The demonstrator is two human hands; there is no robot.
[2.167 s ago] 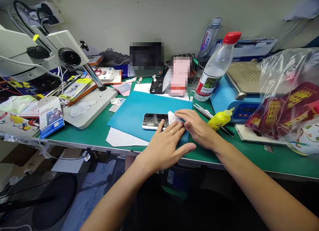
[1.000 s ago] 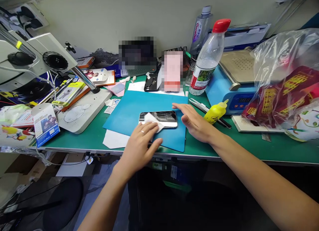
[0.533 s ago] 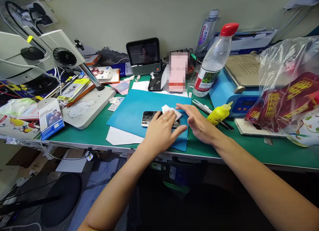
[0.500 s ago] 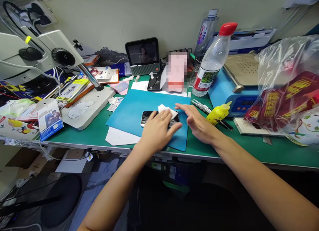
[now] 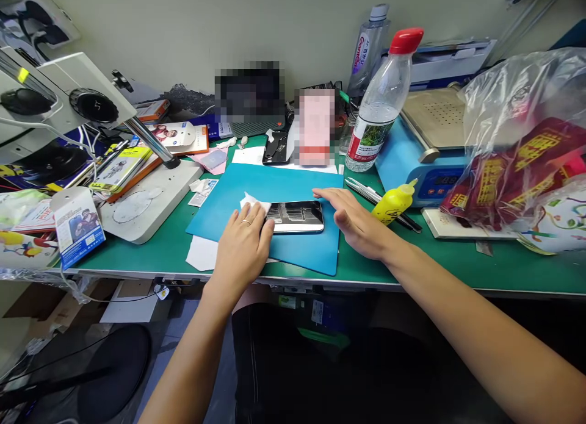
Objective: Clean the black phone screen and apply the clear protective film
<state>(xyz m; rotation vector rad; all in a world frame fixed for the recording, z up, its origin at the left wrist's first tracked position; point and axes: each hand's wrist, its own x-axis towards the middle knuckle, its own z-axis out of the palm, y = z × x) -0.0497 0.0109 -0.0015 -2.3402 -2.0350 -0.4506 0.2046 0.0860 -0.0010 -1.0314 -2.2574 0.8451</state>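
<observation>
A smartphone [image 5: 297,217] with a dark, reflective screen lies flat on a blue mat [image 5: 293,256]. My left hand [image 5: 245,241], with a ring on one finger, presses a white tissue [image 5: 253,203] against the phone's left end. The fingers are closed over the tissue and cover part of it. At the phone's right end is my right hand [image 5: 354,222], its fingers stretched out and holding nothing. Its fingertips are close to the phone's upper right corner; whether they touch it I cannot tell.
A yellow squeeze bottle [image 5: 392,204] and tweezers [image 5: 364,191] lie right of my right hand. Behind stand a red-capped water bottle [image 5: 378,113] and a blue heating plate [image 5: 412,161]. At left is a microscope stand [image 5: 153,198]. A plastic bag [image 5: 485,100] sits far right.
My left hand has slid the tissue leftward across the phone, from its right part to its left end, uncovering most of the screen. My right hand stays nearly in place beside the phone.
</observation>
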